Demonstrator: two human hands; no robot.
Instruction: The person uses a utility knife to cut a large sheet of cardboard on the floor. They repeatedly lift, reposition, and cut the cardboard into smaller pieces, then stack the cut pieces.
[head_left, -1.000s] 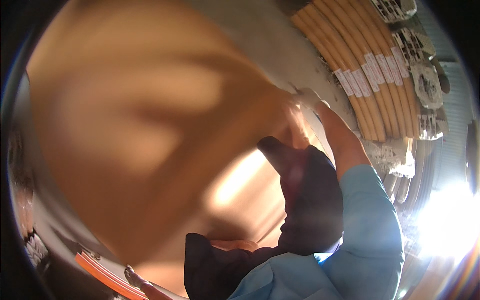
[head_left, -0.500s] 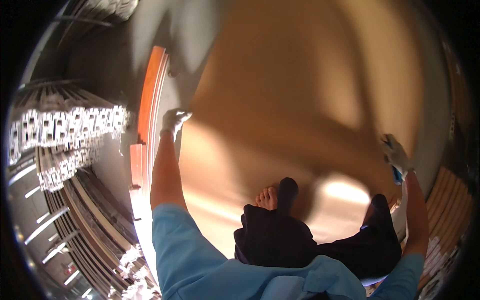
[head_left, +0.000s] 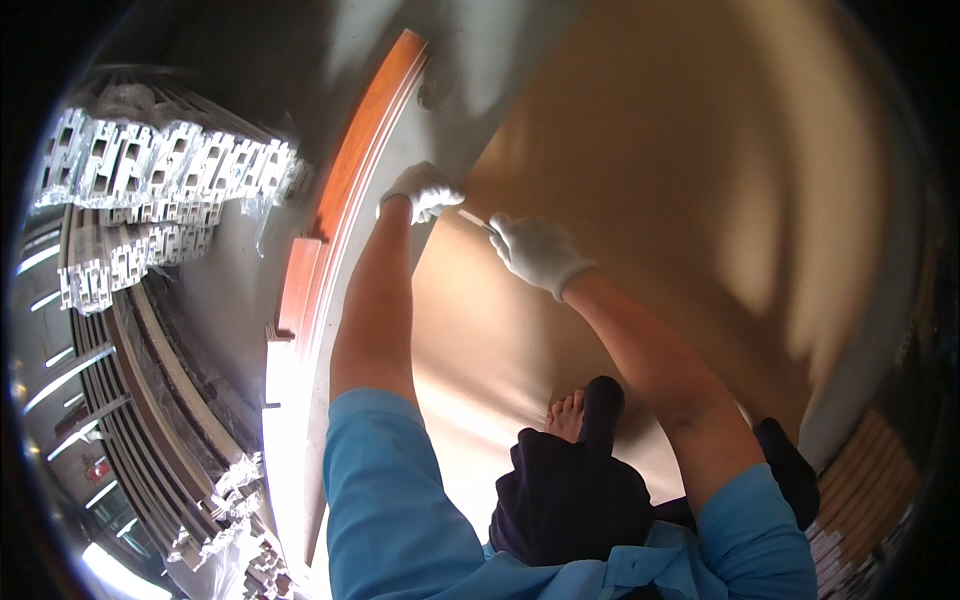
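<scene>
A large tan-brown sheet [head_left: 640, 130] spreads out under my feet and ahead of me. My left hand [head_left: 422, 192], in a white glove, is closed at the sheet's left edge, its fingertips seeming to pinch that edge. Close by on the right, my gloved right hand [head_left: 542, 255] is closed round a slim tool [head_left: 474, 218]. The tool's narrow, pale end points toward my left hand; most of its handle is hidden in my fingers, so its exact kind does not show.
Left of the sheet runs a long orange-red and white profile [head_left: 365, 130]. Farther left are stacked white hollow profiles [head_left: 165, 165] in plastic wrap and long brown bars [head_left: 165, 390]. Brown slats [head_left: 870, 475] lie at the lower right. My bare foot [head_left: 566, 415] rests on the sheet.
My right hand has swung from the far right across to beside my left hand, bringing the tool along. The view has shifted, so the left-side profiles appear displaced; my left hand stays at the sheet's edge.
</scene>
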